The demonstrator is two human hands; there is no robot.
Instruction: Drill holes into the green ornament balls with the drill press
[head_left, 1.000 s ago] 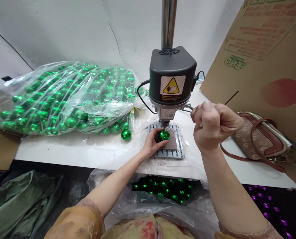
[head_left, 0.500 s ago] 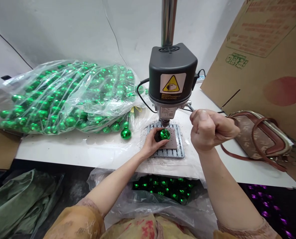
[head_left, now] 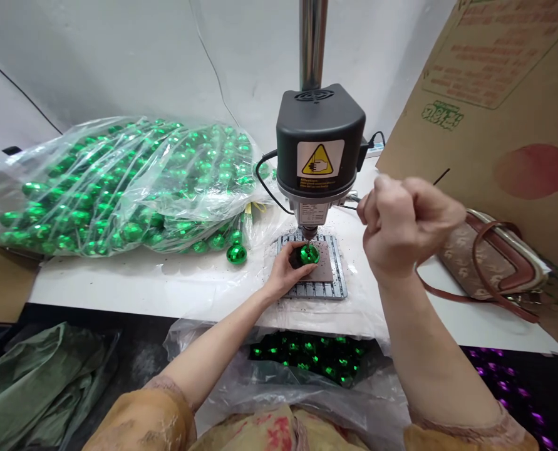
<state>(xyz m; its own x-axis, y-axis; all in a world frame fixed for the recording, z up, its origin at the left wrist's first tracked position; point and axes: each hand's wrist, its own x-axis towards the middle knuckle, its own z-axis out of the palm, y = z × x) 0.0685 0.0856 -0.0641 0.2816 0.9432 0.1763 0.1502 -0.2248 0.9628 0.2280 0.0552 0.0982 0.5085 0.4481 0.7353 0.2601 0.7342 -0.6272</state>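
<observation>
Progress, left to right. At far left I log a clear plastic bag (head_left: pixel 133 178) of green faceted balls; drilled or undrilled, I cannot tell. One loose ball (head_left: pixel 236 254) sits just right of it. My left hand (head_left: pixel 285 269) pinches the worked ball (head_left: pixel 310 254) between thumb and fingers, directly under the chuck of the bench drill press (head_left: pixel 323 144). The bit appears to meet its top; I judge this piece part-way, depth unreadable. Further right, the feed lever (head_left: pixel 351 199) runs to my right hand (head_left: pixel 398 222), closed in a fist; the grip is hidden, but I take it as held.

Surface and room, left to right. A carton (head_left: pixel 1 279) and green cloth (head_left: pixel 39 382) lie at left, then the white bench (head_left: pixel 119 285) against a pale wall (head_left: pixel 133 56). Dark specks dot the slotted base plate (head_left: pixel 339 289). Near side, an open bag (head_left: pixel 354 410) shows more green balls. Right: a handbag (head_left: pixel 508 260), a printed cardboard box (head_left: pixel 476 144) and, low down, purple balls (head_left: pixel 506 388).
</observation>
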